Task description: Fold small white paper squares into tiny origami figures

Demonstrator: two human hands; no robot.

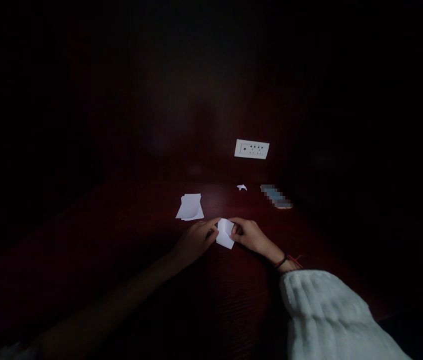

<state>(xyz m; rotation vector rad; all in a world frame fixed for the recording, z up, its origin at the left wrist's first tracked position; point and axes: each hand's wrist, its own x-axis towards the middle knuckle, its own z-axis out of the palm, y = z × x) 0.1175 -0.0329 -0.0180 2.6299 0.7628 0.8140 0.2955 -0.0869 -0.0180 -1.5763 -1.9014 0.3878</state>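
Observation:
A small sheet of white paper (225, 234), which looks folded, is between my two hands, low over the dark red table. My left hand (198, 240) grips its left edge with thumb and fingers. On the opposite edge, my right hand (251, 235) pinches the paper, the thumb lying on its face. Just beyond my left hand lies a loose stack of white paper sheets (189, 206), the top one curling slightly. A small folded white paper piece (242, 187) sits farther back, right of centre.
A phone (277, 197) with a blurred-out screen lies on the table (230, 300) at the right. Behind it, a white power socket (252, 149) is set in the dark back wall. The surroundings are very dark, so the table's edges are hard to make out.

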